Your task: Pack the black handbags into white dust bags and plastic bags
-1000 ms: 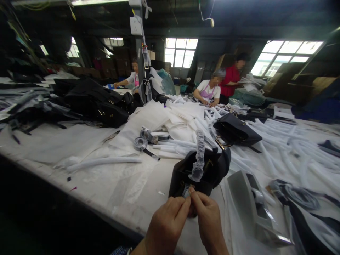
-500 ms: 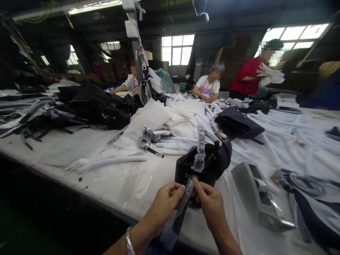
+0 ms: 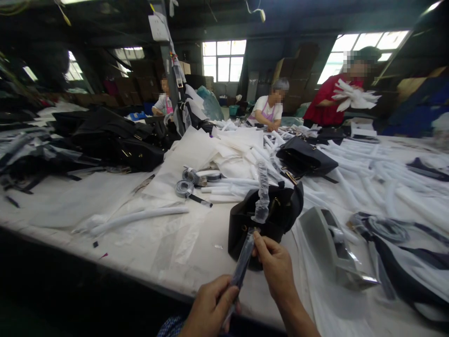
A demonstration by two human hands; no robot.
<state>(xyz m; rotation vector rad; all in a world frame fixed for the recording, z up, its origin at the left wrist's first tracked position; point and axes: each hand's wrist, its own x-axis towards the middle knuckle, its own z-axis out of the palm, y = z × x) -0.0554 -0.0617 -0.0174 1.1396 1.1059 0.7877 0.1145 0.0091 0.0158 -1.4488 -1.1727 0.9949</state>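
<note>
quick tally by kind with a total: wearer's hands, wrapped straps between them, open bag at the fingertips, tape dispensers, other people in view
Wearer's left hand and right hand: 2
Wrapped strap: 1
Open black bag: 1
Tape dispenser: 1
Other people: 3
Total: 8

Grey tape dispenser (image 3: 325, 250), piled white sheets (image 3: 191, 149), window (image 3: 223, 62)

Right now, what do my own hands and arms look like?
Your left hand and right hand are gloveless, with no rings that I can make out. The right forearm is bare as far as it shows. Beside the left wrist there's dark blue checked cloth, possibly a sleeve.
</note>
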